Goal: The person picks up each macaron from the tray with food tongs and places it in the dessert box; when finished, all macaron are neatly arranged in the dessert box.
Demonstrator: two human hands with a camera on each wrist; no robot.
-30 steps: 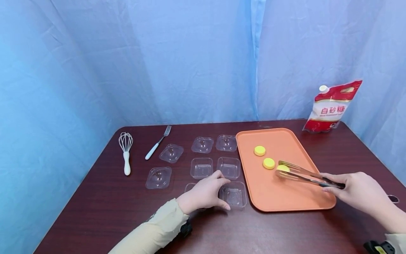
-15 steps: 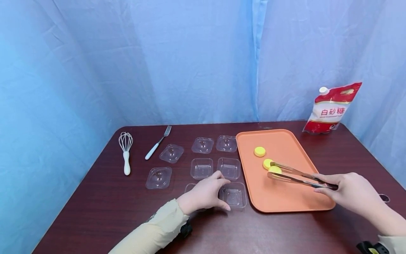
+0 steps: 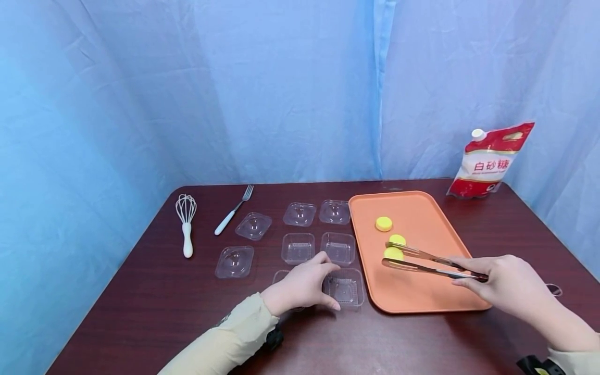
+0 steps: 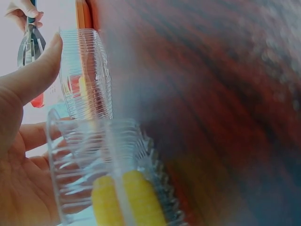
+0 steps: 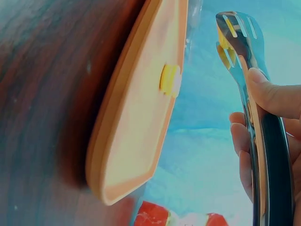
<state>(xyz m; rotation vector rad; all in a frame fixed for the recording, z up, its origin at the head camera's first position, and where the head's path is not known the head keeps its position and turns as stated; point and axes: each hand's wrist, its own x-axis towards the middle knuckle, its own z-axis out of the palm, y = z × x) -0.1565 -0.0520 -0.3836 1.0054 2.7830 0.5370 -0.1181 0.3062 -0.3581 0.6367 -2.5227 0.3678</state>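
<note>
My right hand (image 3: 508,286) holds slotted metal tongs (image 3: 422,268) by their black handles. Between the tong heads is a small round yellow cake (image 3: 392,254), raised over the orange tray (image 3: 436,219). Two similar cakes lie on the tray, one at the back (image 3: 384,224) and one just behind the tongs (image 3: 397,239). Thumb and fingertips of my left hand (image 3: 304,284) grip the left end of a clear plastic box (image 3: 344,290) beside the tray. Under that hand sits another clear box (image 4: 113,155), mostly hidden from the head; yellow shows through its walls.
Two clear boxes (image 3: 298,249) stand behind my left hand. Several clear lids (image 3: 236,262) lie to the left and back. A fork (image 3: 233,212) and a whisk (image 3: 187,229) are farther left. A red and white pouch (image 3: 487,164) stands at the back right.
The right hand has moved left with the tongs and the cake between them, across the tray. The left hand has stayed at its box.
</note>
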